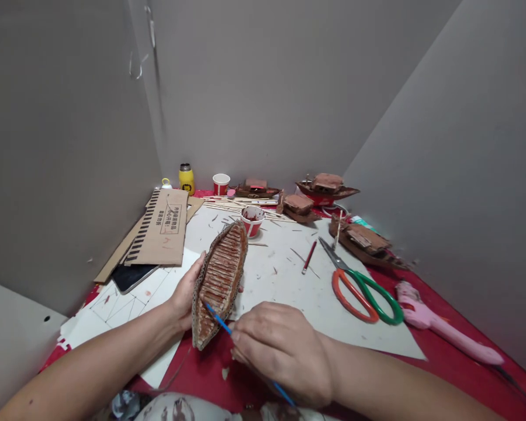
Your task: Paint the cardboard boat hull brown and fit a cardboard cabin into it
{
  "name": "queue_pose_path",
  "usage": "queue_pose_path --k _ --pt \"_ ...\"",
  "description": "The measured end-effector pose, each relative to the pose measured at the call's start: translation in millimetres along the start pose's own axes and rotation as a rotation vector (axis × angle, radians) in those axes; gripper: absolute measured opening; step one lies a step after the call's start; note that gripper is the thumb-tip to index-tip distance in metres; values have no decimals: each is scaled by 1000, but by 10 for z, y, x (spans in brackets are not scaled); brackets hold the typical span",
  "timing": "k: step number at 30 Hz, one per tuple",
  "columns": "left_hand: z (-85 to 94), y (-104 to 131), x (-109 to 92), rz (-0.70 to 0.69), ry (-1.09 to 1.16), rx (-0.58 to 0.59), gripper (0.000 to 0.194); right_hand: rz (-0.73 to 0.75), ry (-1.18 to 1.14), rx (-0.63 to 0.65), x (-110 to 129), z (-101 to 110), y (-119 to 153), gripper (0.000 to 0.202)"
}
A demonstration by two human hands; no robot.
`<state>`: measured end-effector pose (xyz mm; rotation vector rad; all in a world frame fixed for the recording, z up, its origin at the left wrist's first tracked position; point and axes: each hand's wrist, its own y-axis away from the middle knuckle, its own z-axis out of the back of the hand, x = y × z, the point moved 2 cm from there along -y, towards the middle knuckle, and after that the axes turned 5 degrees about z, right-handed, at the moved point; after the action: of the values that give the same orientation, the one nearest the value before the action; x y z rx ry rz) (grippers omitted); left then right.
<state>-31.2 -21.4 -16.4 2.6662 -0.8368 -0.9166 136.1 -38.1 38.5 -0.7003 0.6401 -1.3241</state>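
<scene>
A boat-shaped cardboard hull point(221, 275), ribbed inside and brushed with reddish-brown paint, is held up and tilted over the front of the table. My left hand point(190, 292) grips its left side, with the fingers partly hidden behind it. In my right hand point(280, 345) is a blue paintbrush point(219, 318), pinched between the fingers. Its tip touches the inside of the hull near the lower left. Just behind the hull stands a red and white paper cup point(253, 221) with dark red paint on its inner wall.
Scissors point(355, 286), a pencil point(309, 257) and a pink glue gun point(442, 327) lie to the right. Several brown model boats point(368, 240) line the back and right. At left are cardboard sheets point(162, 228) over a phone point(134, 278). A yellow bottle point(186, 179) stands behind.
</scene>
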Motion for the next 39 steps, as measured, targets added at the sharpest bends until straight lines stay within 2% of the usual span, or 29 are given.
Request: queue_pose_path --k 5,7,10,12,17,22,27,33,37,39 --pt "3 5 -12 10 20 48 59 -110 116 -73 -58 74 0 18" --pt "12 -4 1 34 38 58 59 -87 87 -62 -55 78 -16 15" --pt "25 -13 4 60 6 65 64 13 -12 26 1 82 -41 18" --pt "18 -10 -8 60 -20 58 66 26 -27 49 19 100 -43 18" --pt "-26 7 -17 61 10 46 66 -88 98 -55 -46 112 -17 13" --pt "0 -9 -7 86 -1 23 66 19 -5 12 -44 73 -7 17" --pt "18 -20 -14 95 66 -36 59 -106 87 -79 -110 75 28 13" --pt "21 6 -32 122 -20 -28 63 44 -7 -52 -109 31 10 17" --pt "9 0 -35 103 62 -58 53 -54 95 -103 -169 66 29 14" --pt "5 0 -31 90 90 -70 51 -57 99 -94 -168 51 32 13"
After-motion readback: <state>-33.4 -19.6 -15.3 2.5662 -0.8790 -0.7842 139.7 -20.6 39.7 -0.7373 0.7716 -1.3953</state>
